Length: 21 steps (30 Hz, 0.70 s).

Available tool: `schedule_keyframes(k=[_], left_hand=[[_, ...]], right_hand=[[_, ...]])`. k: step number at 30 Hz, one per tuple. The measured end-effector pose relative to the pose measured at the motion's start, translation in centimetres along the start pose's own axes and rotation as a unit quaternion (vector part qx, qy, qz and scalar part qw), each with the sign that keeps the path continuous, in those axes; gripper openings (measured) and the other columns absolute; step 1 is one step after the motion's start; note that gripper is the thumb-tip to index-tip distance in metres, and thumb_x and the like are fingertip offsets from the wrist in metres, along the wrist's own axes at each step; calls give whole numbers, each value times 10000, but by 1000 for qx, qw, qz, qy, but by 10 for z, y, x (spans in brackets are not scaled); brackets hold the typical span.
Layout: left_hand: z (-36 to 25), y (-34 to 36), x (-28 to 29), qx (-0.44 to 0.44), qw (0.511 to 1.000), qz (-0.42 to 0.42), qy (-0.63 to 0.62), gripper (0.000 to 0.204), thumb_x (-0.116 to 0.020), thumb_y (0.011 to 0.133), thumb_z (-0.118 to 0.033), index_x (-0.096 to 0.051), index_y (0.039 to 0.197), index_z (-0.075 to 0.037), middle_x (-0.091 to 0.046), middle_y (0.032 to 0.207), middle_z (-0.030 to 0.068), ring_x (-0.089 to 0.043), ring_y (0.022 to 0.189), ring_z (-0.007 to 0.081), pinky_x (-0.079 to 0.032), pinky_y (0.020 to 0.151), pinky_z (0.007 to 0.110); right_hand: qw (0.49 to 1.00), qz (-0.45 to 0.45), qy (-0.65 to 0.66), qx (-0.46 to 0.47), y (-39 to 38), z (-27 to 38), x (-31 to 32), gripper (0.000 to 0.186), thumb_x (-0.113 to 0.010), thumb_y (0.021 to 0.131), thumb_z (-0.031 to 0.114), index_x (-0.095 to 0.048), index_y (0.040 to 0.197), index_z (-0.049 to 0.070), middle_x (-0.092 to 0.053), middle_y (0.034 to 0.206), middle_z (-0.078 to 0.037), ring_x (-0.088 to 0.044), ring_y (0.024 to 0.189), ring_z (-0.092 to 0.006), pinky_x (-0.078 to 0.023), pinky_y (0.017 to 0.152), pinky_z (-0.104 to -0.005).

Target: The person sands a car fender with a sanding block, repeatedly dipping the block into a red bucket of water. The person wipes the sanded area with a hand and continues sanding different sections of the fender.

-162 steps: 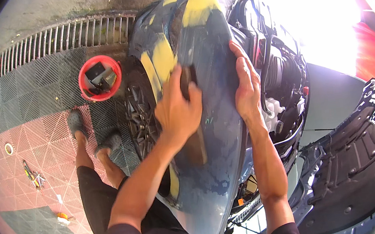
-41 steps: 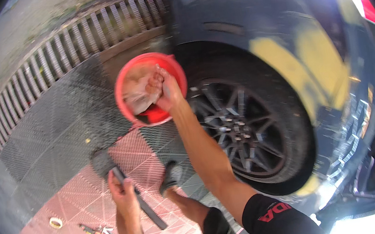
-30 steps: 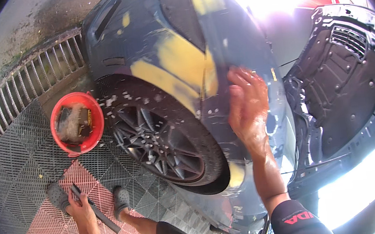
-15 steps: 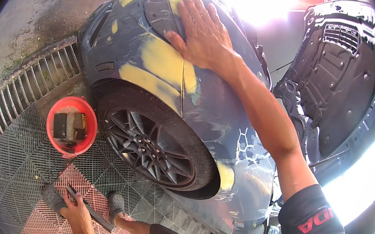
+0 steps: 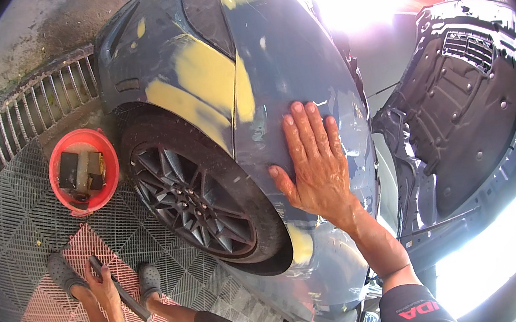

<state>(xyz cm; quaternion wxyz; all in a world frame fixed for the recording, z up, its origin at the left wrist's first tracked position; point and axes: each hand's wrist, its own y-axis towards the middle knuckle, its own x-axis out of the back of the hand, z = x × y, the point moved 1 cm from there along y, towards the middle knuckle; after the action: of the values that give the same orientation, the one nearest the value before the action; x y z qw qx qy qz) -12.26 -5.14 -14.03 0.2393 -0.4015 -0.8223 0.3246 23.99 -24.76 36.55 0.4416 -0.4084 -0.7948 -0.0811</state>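
My right hand (image 5: 318, 169) lies flat on the grey, sanded front fender (image 5: 281, 87) of a car, above the rear part of the wheel arch, with its fingers stretched out. Patches of yellow filler (image 5: 205, 71) show ahead of it, around the headlight and the arch. Low at the left, my left hand (image 5: 103, 292) grips a long, dark sanding block (image 5: 130, 299) near one end; the bar slants down between my feet. The black wheel (image 5: 192, 201) sits between my two hands.
A red bucket (image 5: 113, 159) holding murky water and several blocks stands left of the wheel. Beyond it runs a metal drain grate (image 5: 38, 101). Grey and red grid tiles (image 5: 13, 217) cover the floor. A bonnet (image 5: 464, 110) shows its dark underside at the right.
My right hand has slid back along the fender from beside the headlight toward me. My left hand still holds the sanding block. The view has shifted slightly.
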Motion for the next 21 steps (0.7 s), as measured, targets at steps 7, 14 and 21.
schedule_keyframes(k=[7,14,21], left_hand=[[-11,6,3,-4,1000,-24,-16,685,-697,1104,-311,-446,1686,-55,-705,1197,98,-641,952,202,-529,871,370],[-52,-8,7,42,997,0,58,665,-668,1115,-365,-464,1686,-92,-679,1090,87,-604,878,189,-502,800,345],[-30,1,19,-11,1000,1,16,751,-650,1096,-479,-422,1729,-145,-627,1476,235,-644,1269,352,-507,1059,456]], right_hand=[[996,-92,-2,15,106,-17,10,852,-593,1067,491,-432,1650,-110,-387,1746,-319,-306,1664,-476,-215,1368,-599],[996,-93,-5,13,266,-67,-8,874,-491,1125,560,-356,1678,-103,-391,1736,-334,-318,1645,-502,-248,1365,-546],[992,-93,-51,63,167,-17,-3,872,-509,1101,540,-385,1687,-93,-343,1790,-269,-242,1700,-419,-190,1392,-546]])
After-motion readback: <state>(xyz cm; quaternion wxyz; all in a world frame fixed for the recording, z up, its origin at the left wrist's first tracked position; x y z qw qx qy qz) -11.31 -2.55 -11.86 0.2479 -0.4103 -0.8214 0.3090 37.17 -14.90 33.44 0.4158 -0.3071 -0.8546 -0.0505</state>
